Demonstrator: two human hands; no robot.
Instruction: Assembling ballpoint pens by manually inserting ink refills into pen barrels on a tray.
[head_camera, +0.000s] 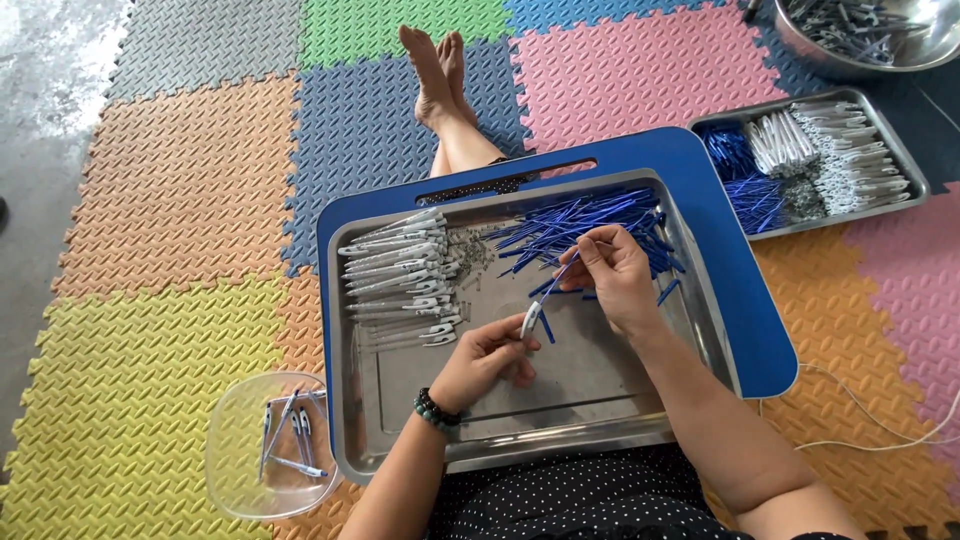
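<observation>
Cross-legged on the floor, a worker's left hand (490, 352) pinches a light, slippery white pen barrel (531, 318) mid-shaft above the steel tray (560, 420) while the right hand (612, 272) grips a thin, bendable blue refill (560, 272) near its end.

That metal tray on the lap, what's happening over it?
A person sits on a foam mat with a steel tray on a blue lap board. The left hand holds a white pen barrel; the right hand feeds a blue refill into it. Barrels and refills are piled in the tray.
</observation>
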